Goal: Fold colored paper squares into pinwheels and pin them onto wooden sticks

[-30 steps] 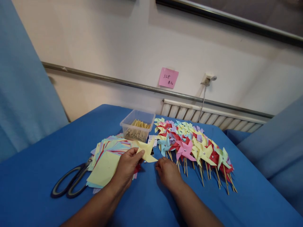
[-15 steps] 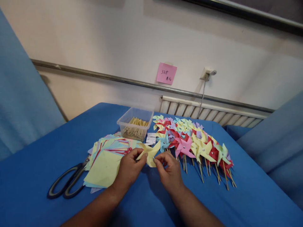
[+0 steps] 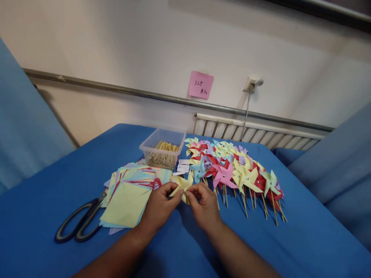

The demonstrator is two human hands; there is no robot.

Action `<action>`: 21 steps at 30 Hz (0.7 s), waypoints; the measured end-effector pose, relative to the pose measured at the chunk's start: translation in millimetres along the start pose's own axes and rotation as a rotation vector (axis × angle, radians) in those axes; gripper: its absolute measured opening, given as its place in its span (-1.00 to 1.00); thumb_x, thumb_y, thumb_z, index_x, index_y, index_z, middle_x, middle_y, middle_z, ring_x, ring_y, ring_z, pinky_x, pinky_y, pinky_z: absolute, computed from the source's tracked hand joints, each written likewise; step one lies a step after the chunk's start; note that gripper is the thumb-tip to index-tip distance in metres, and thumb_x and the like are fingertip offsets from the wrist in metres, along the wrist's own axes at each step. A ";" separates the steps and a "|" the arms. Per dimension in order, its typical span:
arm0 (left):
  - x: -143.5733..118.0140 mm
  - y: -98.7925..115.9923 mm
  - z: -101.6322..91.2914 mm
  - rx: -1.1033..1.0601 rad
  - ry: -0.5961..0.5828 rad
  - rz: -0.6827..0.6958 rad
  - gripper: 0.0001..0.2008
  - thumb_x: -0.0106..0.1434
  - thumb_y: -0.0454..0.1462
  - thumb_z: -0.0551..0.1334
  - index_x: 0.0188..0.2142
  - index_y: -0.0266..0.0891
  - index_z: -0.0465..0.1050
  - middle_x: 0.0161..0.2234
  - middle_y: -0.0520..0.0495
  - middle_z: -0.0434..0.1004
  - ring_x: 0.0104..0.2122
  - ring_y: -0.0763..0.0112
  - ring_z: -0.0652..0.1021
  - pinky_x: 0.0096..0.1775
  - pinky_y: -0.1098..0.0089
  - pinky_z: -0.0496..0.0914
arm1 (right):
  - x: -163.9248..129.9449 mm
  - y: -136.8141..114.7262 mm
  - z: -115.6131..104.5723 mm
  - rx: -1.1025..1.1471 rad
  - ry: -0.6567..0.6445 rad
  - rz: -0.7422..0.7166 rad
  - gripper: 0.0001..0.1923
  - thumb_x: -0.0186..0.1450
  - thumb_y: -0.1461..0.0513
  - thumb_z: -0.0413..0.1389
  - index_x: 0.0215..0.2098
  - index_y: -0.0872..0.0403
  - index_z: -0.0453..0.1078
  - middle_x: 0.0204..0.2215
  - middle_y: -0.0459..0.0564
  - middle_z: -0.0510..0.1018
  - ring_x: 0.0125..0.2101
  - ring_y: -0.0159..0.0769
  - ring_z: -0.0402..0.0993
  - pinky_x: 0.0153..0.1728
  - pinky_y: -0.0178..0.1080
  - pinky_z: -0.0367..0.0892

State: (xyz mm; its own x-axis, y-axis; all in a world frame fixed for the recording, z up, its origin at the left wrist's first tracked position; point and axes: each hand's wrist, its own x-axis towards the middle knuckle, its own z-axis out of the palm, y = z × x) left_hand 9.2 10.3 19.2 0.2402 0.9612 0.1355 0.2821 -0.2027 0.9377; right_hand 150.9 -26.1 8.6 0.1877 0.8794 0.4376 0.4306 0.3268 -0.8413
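The blue-covered tabletop (image 3: 304, 239) stands near a wall (image 3: 130, 46) bearing a pink note (image 3: 201, 85). Above it, left hand (image 3: 160, 207) and right hand (image 3: 205, 207) pinch a yellow paper pinwheel (image 3: 183, 183), fingers (image 3: 176, 197) nearly closed; the right has moved inward to its centre since a moment ago.

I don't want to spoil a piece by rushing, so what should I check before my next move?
1. Left hand grips the yellow paper pinwheel: ok, its fingers pinch the paper.
2. Right hand at the pinwheel's centre: ok, its fingers touch there.
3. Centre fastening properly seated: cannot tell, the fingers hide most of it.
4. Sticks available: ok, many lie in the clear box beyond the hands.
5. Scissors away from the hands: ok, they lie at the paper stack's left edge.
6. Paper stack squared: not ok, sheets fan out unevenly.
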 end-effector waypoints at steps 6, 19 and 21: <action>0.0 1.6 -0.7 -0.036 -0.003 -0.030 -0.85 0.13 -0.21 0.23 -0.48 -0.23 0.35 -0.56 0.14 0.32 -0.52 0.49 0.36 -0.45 0.51 0.25 | -1.0 1.1 0.0 -0.014 -0.002 -0.010 -0.93 0.21 0.31 0.11 -0.44 0.07 0.41 -0.52 -0.13 0.42 -0.49 -0.38 0.33 -0.43 -0.34 0.22; -1.2 0.0 0.3 -0.005 0.040 -0.003 -0.86 0.11 -0.19 0.25 -0.46 -0.21 0.40 -0.53 0.12 0.42 -0.49 0.46 0.44 -0.43 0.51 0.31 | -2.3 -1.7 -0.4 -0.031 0.002 -0.042 -0.90 0.22 0.31 0.10 -0.45 0.07 0.41 -0.52 -0.12 0.44 -0.48 -0.37 0.35 -0.43 -0.33 0.23; -2.6 2.4 0.3 0.019 0.047 0.016 -0.87 0.12 -0.20 0.24 -0.46 -0.21 0.41 -0.52 0.12 0.44 -0.48 0.46 0.45 -0.43 0.52 0.31 | -2.1 -2.9 -0.4 -0.020 0.004 -0.028 -0.90 0.22 0.30 0.10 -0.46 0.07 0.41 -0.52 -0.12 0.44 -0.49 -0.37 0.35 -0.43 -0.33 0.23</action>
State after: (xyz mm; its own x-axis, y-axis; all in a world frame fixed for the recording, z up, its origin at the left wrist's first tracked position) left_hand 9.5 7.2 21.1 0.2016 0.9653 0.1659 0.2958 -0.2214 0.9292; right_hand 149.6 -29.0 10.2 0.1784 0.8685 0.4625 0.4537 0.3445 -0.8219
